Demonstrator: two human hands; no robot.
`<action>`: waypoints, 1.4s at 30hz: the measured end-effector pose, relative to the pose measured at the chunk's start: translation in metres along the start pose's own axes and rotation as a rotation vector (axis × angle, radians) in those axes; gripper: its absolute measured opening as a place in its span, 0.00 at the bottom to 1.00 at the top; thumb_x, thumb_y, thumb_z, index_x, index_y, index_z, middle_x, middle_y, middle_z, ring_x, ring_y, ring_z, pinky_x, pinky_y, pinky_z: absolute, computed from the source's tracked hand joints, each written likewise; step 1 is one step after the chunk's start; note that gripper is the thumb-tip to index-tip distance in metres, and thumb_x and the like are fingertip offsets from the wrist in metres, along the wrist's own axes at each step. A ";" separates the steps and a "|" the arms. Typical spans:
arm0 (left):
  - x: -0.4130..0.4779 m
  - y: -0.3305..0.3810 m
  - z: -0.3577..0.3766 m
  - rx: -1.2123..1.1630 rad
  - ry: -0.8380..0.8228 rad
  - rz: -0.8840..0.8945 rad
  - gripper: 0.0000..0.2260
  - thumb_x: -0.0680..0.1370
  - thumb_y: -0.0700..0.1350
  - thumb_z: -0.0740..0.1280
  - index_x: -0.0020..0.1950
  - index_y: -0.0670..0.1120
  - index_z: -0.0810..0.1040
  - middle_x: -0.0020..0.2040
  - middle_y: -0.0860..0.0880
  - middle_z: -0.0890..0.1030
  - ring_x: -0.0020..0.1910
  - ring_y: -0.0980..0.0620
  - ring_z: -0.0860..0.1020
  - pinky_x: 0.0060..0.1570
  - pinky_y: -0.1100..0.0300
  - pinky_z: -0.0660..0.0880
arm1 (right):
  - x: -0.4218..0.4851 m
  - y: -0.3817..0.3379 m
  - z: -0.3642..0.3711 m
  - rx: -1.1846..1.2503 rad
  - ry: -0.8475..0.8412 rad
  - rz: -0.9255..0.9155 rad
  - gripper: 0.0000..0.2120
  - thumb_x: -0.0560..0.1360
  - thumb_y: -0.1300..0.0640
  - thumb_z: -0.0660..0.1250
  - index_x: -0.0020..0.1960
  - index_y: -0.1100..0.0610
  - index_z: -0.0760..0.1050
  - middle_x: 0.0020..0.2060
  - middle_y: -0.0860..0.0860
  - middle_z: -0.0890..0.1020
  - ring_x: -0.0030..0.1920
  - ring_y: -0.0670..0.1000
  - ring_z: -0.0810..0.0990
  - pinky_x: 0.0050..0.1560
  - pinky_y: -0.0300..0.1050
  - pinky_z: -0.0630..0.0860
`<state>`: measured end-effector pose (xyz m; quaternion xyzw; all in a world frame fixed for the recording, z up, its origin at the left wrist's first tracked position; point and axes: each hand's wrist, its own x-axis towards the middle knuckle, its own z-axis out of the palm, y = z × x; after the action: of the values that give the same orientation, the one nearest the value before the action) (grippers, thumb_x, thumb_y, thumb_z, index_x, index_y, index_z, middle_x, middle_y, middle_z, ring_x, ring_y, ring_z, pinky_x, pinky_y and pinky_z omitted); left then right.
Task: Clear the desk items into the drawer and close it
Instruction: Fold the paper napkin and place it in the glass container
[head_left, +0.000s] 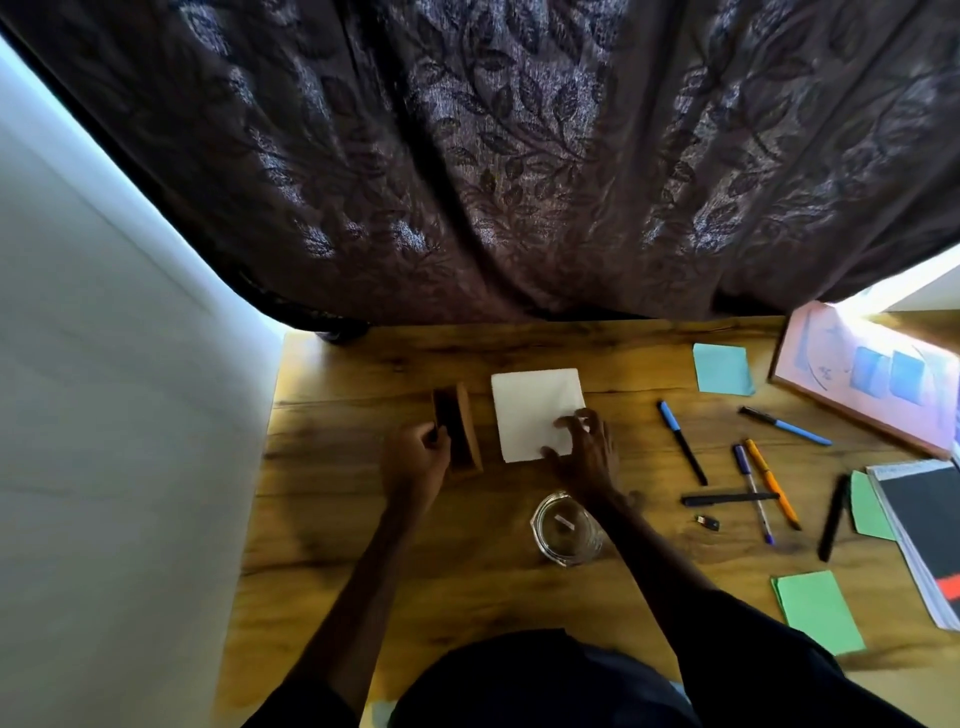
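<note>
On my feed now: the left hand (415, 457) curls round the near end of the wooden block (460, 434), standing on edge on the desk (415, 571). The right hand (587, 452), fingers spread, rests its tips on the white paper square (535, 405) just beside the block (a glass dish (566, 530) sits by that forearm). The pens (683, 441) lie well apart, to the right.

The person wears a dark, near-black top (519, 686). Its left sleeve (301, 701) ends near the elbow, and the right sleeve (753, 654) runs further along the arm. Beyond the sleeves, left hand (415, 460) and right hand (589, 457) are uncovered.
</note>
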<state>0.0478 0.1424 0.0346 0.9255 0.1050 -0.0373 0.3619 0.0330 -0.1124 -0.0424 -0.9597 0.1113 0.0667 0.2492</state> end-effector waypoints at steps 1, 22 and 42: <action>-0.001 0.001 0.003 0.002 -0.012 -0.006 0.16 0.81 0.49 0.68 0.64 0.41 0.81 0.51 0.45 0.86 0.43 0.51 0.84 0.43 0.56 0.82 | -0.002 0.003 -0.001 0.012 0.014 0.026 0.25 0.70 0.43 0.74 0.63 0.50 0.73 0.69 0.56 0.69 0.68 0.59 0.67 0.63 0.60 0.74; -0.017 0.024 0.046 0.008 -0.026 0.143 0.23 0.82 0.60 0.62 0.70 0.45 0.76 0.54 0.46 0.85 0.48 0.51 0.84 0.47 0.52 0.82 | -0.016 0.027 -0.028 0.129 0.193 0.162 0.23 0.71 0.54 0.78 0.62 0.58 0.75 0.64 0.59 0.74 0.65 0.60 0.72 0.59 0.49 0.72; -0.049 0.050 0.054 -0.058 0.115 0.352 0.17 0.78 0.39 0.68 0.66 0.45 0.74 0.60 0.47 0.79 0.56 0.51 0.79 0.49 0.54 0.81 | 0.002 0.049 -0.052 0.135 -0.096 0.506 0.31 0.70 0.48 0.77 0.65 0.62 0.72 0.62 0.61 0.76 0.62 0.60 0.73 0.59 0.54 0.73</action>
<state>0.0114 0.0621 0.0351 0.9194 -0.0371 0.0829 0.3827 0.0267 -0.1802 -0.0205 -0.8782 0.3402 0.1648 0.2932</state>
